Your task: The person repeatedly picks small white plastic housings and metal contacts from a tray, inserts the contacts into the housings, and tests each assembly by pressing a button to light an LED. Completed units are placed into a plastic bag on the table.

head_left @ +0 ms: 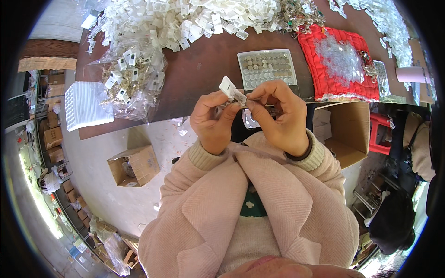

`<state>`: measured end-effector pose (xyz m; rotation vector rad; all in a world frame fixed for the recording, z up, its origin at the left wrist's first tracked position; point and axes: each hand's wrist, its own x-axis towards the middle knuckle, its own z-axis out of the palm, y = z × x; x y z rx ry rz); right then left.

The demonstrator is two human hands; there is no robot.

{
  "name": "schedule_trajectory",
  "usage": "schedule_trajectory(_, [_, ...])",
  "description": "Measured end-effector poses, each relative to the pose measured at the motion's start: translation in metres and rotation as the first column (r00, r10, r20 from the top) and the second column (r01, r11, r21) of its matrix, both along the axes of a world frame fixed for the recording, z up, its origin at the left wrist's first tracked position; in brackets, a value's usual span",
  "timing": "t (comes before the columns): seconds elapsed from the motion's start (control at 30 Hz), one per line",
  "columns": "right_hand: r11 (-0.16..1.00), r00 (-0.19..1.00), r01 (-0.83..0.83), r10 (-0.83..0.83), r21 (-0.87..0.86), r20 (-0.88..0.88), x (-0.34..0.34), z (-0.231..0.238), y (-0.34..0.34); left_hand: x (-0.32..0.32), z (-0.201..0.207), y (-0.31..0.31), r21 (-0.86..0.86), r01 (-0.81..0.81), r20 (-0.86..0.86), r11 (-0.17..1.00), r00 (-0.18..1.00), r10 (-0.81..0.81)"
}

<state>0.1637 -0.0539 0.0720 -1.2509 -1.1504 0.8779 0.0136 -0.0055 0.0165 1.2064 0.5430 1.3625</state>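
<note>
Hands (214, 123) pinching white case (227, 86), near table edge (174, 110), tray (240, 63) just beyond

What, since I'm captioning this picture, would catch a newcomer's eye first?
Probably the heap of small white plastic pieces along the far side of the brown table. Next, the bright red cloth toward the table's right, bearing a clear pile. In the middle, the left hand and right hand meet at a small white piece.
</note>
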Motion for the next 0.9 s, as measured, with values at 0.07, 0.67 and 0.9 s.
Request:
schedule_trajectory(0.07, [0.995,0.964,-0.077,0.059,-0.059,-0.26,0.001,-0.003,0.003,0.0,0.0,0.0,-0.096,0.05,0.099,0.994,0.994,-0.04])
schedule_trajectory(0.67, [0.979,0.75,-0.167,0.052,-0.113,-0.659,-0.004,-0.044,-0.002,0.007,-0.003,-0.002,-0.461,0.221,0.286,0.859,0.954,-0.092])
schedule_trajectory(0.9, [0.992,0.945,0.011,-0.05,-0.125,-0.322,-0.006,-0.054,-0.007,0.004,-0.004,0.007,-0.591,0.362,0.37,0.721,0.916,-0.156])
